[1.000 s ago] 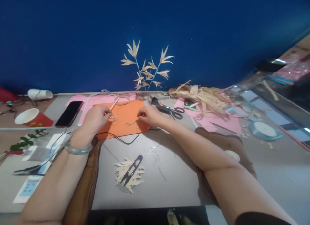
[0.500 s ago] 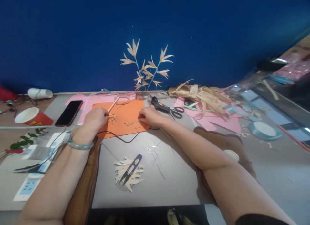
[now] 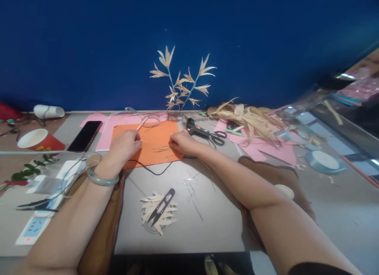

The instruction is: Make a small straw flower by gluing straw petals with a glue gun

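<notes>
My left hand has its fingers closed on the left part of the orange sheet, over small tan strands. A short thin strand sticks out by its fingertips, and what the pinch holds is mostly hidden. Just beyond the hand a slim pale stick slants away, its lower end behind the fingers. My right hand is closed at the sheet's right side; anything in its fingers is hidden. Thin tan strips lie on the sheet beside its fingertips.
Thread snips rest on pale cut petals in front. Black scissors and dried husks lie right. A petalled branch stands behind. A phone, a red cup and a power strip are left.
My left hand has moved a little to the right, now covering most of the small tan strands that showed beside it. My right hand stays almost in place. The view has shifted slightly.
</notes>
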### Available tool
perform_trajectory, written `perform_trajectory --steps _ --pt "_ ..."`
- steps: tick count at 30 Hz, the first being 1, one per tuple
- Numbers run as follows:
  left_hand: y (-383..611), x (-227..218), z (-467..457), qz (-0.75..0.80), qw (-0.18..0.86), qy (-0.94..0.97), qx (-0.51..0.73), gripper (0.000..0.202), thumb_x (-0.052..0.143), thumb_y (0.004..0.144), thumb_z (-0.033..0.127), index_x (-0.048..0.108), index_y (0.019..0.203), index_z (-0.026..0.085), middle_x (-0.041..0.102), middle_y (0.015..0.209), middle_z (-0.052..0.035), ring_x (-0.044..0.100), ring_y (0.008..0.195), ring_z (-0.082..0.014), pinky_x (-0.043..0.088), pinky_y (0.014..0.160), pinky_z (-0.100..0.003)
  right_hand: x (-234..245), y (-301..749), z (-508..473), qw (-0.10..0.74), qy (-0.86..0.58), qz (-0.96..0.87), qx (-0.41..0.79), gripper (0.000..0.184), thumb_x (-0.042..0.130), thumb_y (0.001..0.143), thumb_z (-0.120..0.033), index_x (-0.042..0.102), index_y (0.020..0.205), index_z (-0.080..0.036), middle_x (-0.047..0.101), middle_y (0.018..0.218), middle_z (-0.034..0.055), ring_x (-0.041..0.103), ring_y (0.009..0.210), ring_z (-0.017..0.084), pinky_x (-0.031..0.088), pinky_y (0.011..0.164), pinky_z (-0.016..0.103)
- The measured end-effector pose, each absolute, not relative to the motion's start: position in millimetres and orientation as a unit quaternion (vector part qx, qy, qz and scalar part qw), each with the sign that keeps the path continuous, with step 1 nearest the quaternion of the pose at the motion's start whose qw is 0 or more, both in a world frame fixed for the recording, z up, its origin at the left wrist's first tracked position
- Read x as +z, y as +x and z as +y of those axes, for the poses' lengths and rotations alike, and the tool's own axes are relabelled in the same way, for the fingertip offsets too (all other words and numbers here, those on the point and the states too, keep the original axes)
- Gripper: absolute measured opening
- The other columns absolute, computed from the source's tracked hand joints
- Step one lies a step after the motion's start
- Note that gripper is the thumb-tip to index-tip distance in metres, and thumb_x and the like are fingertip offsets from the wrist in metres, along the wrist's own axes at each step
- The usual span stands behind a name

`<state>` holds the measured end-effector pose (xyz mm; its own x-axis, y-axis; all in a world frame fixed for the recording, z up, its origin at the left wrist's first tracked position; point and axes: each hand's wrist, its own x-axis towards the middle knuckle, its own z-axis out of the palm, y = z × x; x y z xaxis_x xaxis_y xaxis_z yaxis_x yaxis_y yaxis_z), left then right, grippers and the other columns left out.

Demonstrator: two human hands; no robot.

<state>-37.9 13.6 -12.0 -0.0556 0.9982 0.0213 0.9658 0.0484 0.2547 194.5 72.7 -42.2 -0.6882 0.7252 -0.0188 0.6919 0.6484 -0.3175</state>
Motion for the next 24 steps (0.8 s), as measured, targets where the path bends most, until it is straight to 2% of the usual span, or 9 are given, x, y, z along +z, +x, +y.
perform_trajectory --steps 4,6,8,13,17,21,24 --pt "-21.6 -14.6 10.9 0.616 0.176 0.743 0.193 0.032 0.054 0.079 0.033 0.073 0.1 0.019 0.07 0.106 -0.0095 0.063 0.092 -0.0249 0.045 0.081 -0.033 -36.4 195.5 69.9 0.088 -0.352 -0.924 0.122 0.012 0.056 0.085 -0.02 0.065 0.079 -0.015 0.069 0.089 0.0078 0.058 0.084 0.019 0.026 0.076 0.031" --pt "-12.2 -13.8 7.7 0.572 0.191 0.766 0.222 0.029 0.052 0.081 0.031 0.075 0.094 0.02 0.07 0.104 -0.009 0.062 0.095 -0.0249 0.044 0.088 -0.034 -31.9 195.7 67.1 0.125 -0.331 -0.927 0.123 0.011 0.054 0.085 -0.019 0.062 0.079 -0.015 0.068 0.085 0.0063 0.056 0.079 0.017 0.025 0.077 0.031" --pt "-4.9 -12.2 4.7 0.558 0.21 0.766 0.238 0.025 0.055 0.081 0.03 0.077 0.088 0.021 0.072 0.098 -0.009 0.062 0.094 -0.0257 0.043 0.089 -0.035 -26.7 195.6 63.8 0.168 -0.315 -0.924 0.137 0.012 0.05 0.085 -0.015 0.06 0.078 -0.015 0.067 0.08 0.004 0.054 0.072 0.015 0.026 0.079 0.031" --pt "-1.1 -9.8 2.2 0.607 0.314 0.659 0.313 0.017 0.064 0.075 0.032 0.076 0.08 0.02 0.074 0.087 -0.0069 0.064 0.081 -0.0225 0.044 0.076 -0.033 -15.9 194.7 56.2 0.277 -0.298 -0.895 0.185 0.01 0.048 0.085 -0.018 0.056 0.079 -0.016 0.063 0.074 0.0025 0.05 0.067 0.014 0.032 0.074 0.028" --pt "-4.7 -5.4 1.5 0.579 0.454 0.554 0.389 0.018 0.073 0.067 0.033 0.07 0.068 0.016 0.066 0.063 -0.0027 0.053 0.058 -0.0126 0.039 0.057 -0.025 -13.4 193.3 52.1 0.352 -0.322 -0.859 0.183 0.012 0.049 0.088 -0.023 0.055 0.081 -0.017 0.061 0.072 0.002 0.051 0.066 0.014 0.034 0.071 0.027" --pt "-6.4 2.6 0.0 0.483 0.62 0.448 0.426 0.021 0.076 0.066 0.032 0.065 0.067 0.014 0.055 0.056 0.0014 0.044 0.05 -0.0065 0.03 0.047 -0.02 -14.9 191.4 49.5 0.38 -0.33 -0.854 0.13 0.013 0.049 0.09 -0.023 0.054 0.081 -0.016 0.062 0.072 0.0015 0.051 0.064 0.013 0.033 0.075 0.03" --pt "-7.3 5.6 0.2 0.448 0.67 0.396 0.441 0.022 0.078 0.064 0.027 0.064 0.072 0.014 0.054 0.059 0.0021 0.046 0.053 -0.0058 0.03 0.046 -0.017 -15.5 189.4 45.6 0.375 -0.304 -0.875 0.029 0.015 0.045 0.092 -0.021 0.053 0.081 -0.016 0.061 0.071 0.0012 0.049 0.064 0.013 0.031 0.079 0.032"
